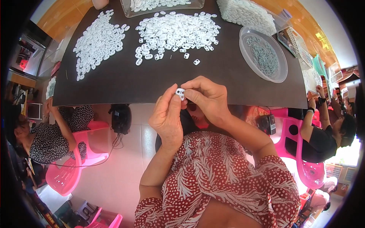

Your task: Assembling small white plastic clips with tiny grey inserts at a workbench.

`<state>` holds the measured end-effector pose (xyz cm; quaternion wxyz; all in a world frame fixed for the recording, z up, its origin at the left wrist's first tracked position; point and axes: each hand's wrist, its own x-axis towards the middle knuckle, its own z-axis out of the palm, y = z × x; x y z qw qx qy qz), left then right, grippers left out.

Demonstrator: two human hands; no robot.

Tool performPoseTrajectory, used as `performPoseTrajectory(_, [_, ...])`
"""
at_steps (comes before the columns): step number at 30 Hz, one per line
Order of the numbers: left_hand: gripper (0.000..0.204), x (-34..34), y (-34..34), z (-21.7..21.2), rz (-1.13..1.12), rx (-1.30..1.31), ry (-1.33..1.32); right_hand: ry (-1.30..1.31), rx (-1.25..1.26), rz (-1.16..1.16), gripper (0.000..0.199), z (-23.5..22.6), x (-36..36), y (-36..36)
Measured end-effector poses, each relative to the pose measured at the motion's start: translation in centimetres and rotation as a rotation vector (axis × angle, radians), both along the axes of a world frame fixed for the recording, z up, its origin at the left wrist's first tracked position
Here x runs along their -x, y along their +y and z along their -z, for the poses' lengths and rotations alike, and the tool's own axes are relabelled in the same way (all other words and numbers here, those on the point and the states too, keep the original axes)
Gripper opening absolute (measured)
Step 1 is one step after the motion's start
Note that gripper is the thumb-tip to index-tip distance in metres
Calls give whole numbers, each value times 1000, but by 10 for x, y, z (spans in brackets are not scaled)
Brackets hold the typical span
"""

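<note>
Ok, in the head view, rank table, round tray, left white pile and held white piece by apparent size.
1. Table
2. Left white pile and round tray: too alike to rank
3. Held white piece

White pieces (178, 31) – smooth plastic; tabletop (152, 81) – matt

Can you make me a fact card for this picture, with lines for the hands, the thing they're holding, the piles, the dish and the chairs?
Left hand: fingers pinching the white part
Right hand: fingers on it too
White part: small, dark holes; one piece or two, can't tell
Piles: left pile and middle pile, both white, on the dark table
Dish: round, clear, holding greyish bits
Chairs: pink
</note>
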<state>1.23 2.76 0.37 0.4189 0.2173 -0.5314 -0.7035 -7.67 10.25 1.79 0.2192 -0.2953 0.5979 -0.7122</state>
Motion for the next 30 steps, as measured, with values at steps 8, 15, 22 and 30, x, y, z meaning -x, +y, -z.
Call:
performPoseTrajectory(8, [24,2,4,2,-80,66,-45,-3,-49,23,11,2,-2,-1])
performPoseTrajectory(15, [23,2,4,-5,-45,-115,7,361,-133,65,20,-1,-3,-1])
performPoseTrajectory(22, [22,1,1,-6,-39,-160,23,807,-59,155,29,0,2,-5])
performPoseTrajectory(30, [23,-2,-10,0,143,-34,67,712,-58,141,26,-1,3,-1])
